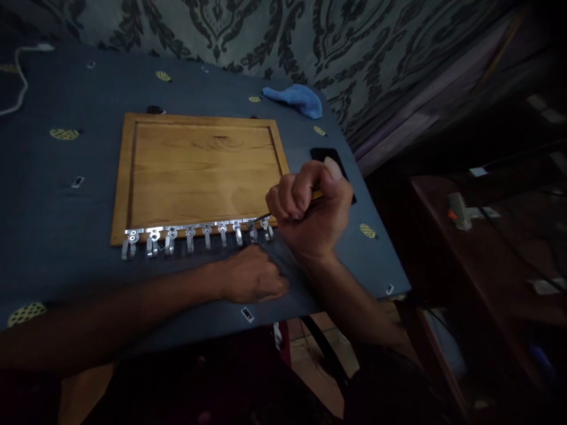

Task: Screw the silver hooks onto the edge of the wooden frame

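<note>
My right hand is closed round the yellow handle of a screwdriver, held above the board's lower right corner. Its thin shaft slants down left, and the tip meets a metal hook rail near the rail's right end. The rail, with several curved silver hooks, lies along the near edge of a framed wooden board. Just below the right-hand hooks, my left hand rests on the cloth with its fingers curled closed. Whatever may be inside that hand is hidden.
A blue cloth lies at the far edge of the covered table. Behind my right hand is a black phone. A white cable runs at far left. To the right stands a dark red surface holding a white-handled tool.
</note>
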Demonstrator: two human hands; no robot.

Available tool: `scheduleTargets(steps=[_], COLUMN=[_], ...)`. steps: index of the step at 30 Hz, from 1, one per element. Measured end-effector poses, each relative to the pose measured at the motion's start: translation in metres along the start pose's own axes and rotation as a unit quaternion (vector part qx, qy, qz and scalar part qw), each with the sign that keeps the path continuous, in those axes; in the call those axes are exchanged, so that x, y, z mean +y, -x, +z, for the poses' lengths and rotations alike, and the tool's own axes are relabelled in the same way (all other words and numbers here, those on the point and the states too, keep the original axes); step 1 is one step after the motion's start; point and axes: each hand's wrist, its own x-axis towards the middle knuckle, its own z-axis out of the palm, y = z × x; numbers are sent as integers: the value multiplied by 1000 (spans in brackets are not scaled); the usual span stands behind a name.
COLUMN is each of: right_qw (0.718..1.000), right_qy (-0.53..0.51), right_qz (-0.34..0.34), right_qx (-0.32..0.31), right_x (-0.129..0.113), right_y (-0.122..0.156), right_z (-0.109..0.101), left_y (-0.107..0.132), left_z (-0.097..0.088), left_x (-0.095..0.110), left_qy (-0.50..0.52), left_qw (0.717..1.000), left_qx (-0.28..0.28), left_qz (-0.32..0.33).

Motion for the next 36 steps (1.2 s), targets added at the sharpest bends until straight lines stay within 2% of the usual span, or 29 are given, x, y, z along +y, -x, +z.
scheduleTargets(steps=[5, 13, 21, 25, 31, 36], right_qw=[999, 1000, 999, 999, 998, 998], right_qy=[34, 15, 42, 45, 44, 60], right_qz=[9, -15, -13, -13, -14, -21], right_qx=[16, 14, 12, 10, -36, -11], right_x=[1, 5, 8, 10, 10, 11], right_y=[2, 3, 2, 3, 4, 3], right_z=[-3, -1, 0, 0, -2, 0], left_y=[2, 0, 0, 1, 0, -2], left_z=[4, 0, 1, 2, -1, -5], left_x=[-1, 0, -1, -1, 0, 0], left_qy=[-3, -19, -4, -10, -20, -10], left_qw=[999, 1000, 1000, 1000, 999, 999], left_qx=[31, -10, 24, 12, -28, -48], left_qz=[9, -1, 7, 3, -5, -9])
